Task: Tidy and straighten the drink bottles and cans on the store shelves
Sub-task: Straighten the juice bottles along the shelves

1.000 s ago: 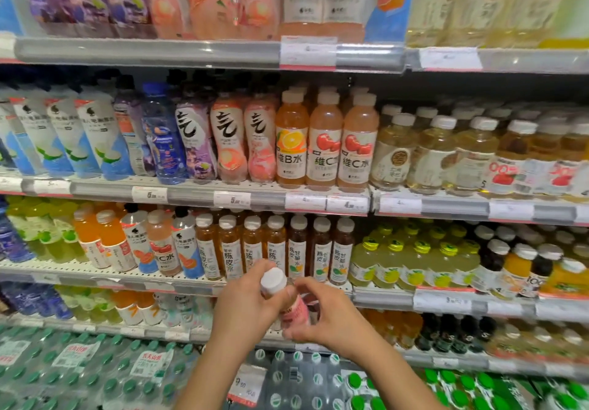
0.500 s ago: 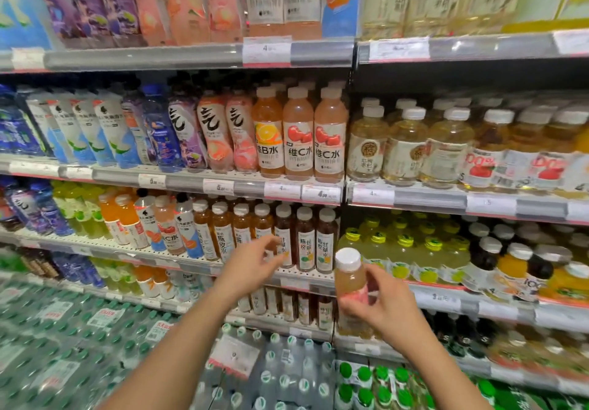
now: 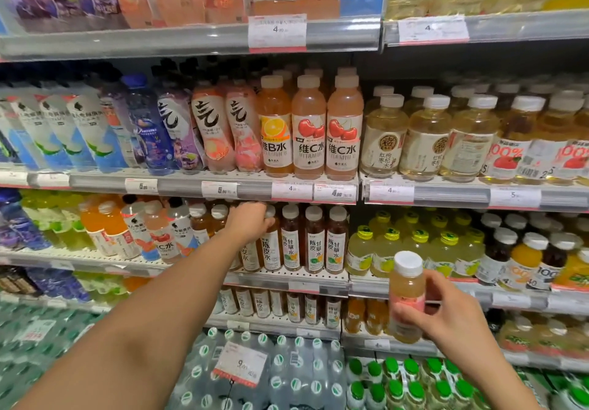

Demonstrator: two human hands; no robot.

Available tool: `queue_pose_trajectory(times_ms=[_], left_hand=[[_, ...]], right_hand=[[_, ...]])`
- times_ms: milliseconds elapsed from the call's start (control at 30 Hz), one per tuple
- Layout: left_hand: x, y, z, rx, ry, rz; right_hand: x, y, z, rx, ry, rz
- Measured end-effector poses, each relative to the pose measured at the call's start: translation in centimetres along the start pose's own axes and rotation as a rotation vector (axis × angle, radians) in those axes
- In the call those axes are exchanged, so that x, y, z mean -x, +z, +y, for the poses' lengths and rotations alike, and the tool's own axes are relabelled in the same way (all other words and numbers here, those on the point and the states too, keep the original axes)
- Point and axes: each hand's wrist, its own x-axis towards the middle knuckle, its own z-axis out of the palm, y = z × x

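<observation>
The left hand [image 3: 251, 223] grips a brown tea bottle [image 3: 269, 244] on the middle shelf [image 3: 287, 283]; the right hand [image 3: 446, 311] holds a pink-labelled bottle [image 3: 407, 295] off-shelf (crowded neighbours could topple if nudged).

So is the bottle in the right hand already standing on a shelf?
No, the right hand holds the white-capped bottle in the air in front of the shelves, resting on nothing.
</observation>
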Motion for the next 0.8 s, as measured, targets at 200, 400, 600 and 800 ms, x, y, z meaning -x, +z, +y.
queue_pose_trajectory(times_ms=[200,400,600,800], left_hand=[[-1.4,0.4,-1.5,0.027,0.047,-0.046],[-1.2,0.4,-2.1,0.023,0.100,-0.029],[-0.8,0.2,-2.1,0.005,0.141,0.005],[-0.6,0.3,-2.0,0.021,0.131,0.008]], right_hand=[[-0.1,0.1,-0.8,0.045,0.012,0.025],[-0.3,0.7,-1.2,0.045,0.003,0.007],[-0.5,0.8,-0.3,0.050,0.013,-0.022],[-0.3,0.1,0.8,0.058,-0.008,-0.008]])
